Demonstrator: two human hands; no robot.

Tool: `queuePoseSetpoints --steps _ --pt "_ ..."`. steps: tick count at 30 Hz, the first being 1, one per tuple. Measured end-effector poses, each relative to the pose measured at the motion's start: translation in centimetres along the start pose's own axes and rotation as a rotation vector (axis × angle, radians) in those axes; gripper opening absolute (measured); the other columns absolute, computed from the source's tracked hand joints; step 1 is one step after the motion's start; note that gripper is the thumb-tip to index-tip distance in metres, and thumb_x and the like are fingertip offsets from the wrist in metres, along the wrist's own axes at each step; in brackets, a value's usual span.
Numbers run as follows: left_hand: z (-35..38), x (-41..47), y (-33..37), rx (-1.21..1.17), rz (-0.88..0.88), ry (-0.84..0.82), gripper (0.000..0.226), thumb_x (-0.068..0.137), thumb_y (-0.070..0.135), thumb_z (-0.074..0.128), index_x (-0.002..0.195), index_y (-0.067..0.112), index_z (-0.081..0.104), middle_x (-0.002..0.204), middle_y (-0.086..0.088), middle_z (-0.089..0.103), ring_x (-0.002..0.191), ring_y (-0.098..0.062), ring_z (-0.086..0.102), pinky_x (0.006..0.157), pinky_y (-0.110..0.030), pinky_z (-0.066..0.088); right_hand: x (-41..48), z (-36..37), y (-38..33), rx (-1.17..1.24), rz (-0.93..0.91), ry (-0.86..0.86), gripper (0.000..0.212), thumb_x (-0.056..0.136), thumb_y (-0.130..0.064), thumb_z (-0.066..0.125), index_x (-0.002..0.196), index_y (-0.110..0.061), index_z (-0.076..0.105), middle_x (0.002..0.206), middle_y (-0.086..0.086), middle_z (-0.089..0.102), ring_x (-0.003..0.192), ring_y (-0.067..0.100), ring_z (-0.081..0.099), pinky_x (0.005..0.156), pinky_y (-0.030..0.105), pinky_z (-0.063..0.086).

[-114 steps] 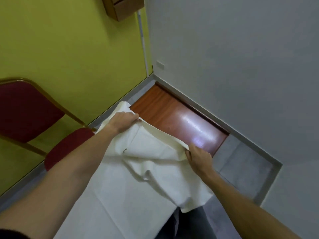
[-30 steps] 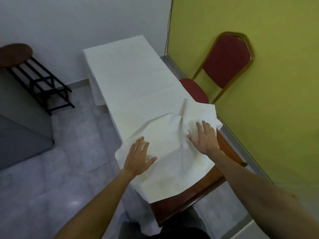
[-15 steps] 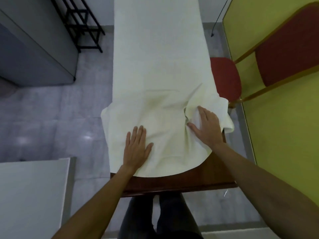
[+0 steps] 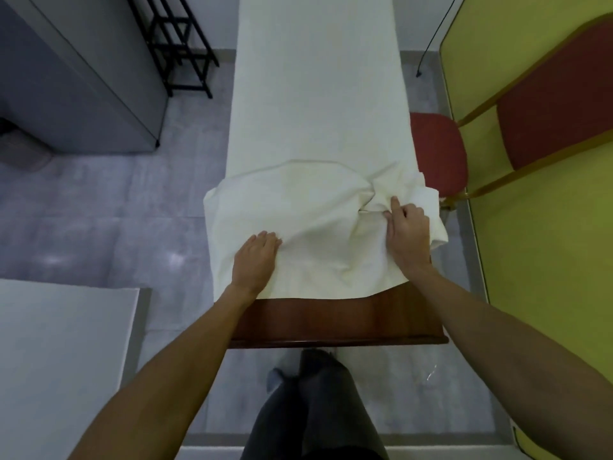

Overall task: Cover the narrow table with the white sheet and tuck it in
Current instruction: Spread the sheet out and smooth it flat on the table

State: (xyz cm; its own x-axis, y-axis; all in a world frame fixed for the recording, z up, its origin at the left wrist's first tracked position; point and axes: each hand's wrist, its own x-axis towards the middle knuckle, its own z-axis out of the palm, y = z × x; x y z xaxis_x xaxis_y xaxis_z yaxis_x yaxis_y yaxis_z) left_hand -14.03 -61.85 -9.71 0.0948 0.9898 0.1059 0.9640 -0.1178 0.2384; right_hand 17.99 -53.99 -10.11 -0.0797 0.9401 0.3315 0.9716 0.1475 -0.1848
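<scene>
At 6 o'clock a strip of bare wooden surface (image 4: 335, 318) shows: the white sheet (image 4: 315, 127) stops short of the near end. Beyond it, the left hand (image 4: 255, 260) presses flat, fingers together, at 9 o'clock, while the right hand (image 4: 407, 234) pinches a bunched fold at 3 o'clock. This looks like the spreading step; next, that slack wants drawing toward 6 o'clock, before tucking.

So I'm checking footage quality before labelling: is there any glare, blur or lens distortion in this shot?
Head view: dim, bluish light; two soft glare patches on the floor; wide-angle bending of the chair and cabinet edges; the white sheet and both hands, left and right, look reasonably sharp.
</scene>
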Motion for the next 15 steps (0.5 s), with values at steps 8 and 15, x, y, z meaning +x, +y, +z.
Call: queuePoseSetpoints --steps 8,15 --pt "-7.1 -4.7 0.6 -0.024 -0.001 0.015 0.011 0.093 0.01 0.064 0.098 0.0 0.066 0.071 -0.017 0.069 0.05 -0.035 0.063 0.042 -0.037 0.049 -5.1 -7.0 -1.9 0.047 0.031 -0.057 0.04 0.098 -0.016 0.061 0.131 0.005 0.054 0.082 0.023 0.051 0.062 0.038 0.053 0.052 0.041 0.045" --pt "-8.1 -10.1 -1.0 0.066 0.136 -0.017 0.017 0.097 0.022 0.056 0.089 0.007 0.055 0.051 -0.005 0.058 0.034 -0.024 0.053 0.032 -0.03 0.041 -11.5 -10.4 -2.1 0.0 0.02 -0.168 0.049 0.094 -0.022 0.068 0.137 -0.002 0.055 0.082 0.021 0.051 0.047 0.036 0.052 0.039 0.039 0.045"
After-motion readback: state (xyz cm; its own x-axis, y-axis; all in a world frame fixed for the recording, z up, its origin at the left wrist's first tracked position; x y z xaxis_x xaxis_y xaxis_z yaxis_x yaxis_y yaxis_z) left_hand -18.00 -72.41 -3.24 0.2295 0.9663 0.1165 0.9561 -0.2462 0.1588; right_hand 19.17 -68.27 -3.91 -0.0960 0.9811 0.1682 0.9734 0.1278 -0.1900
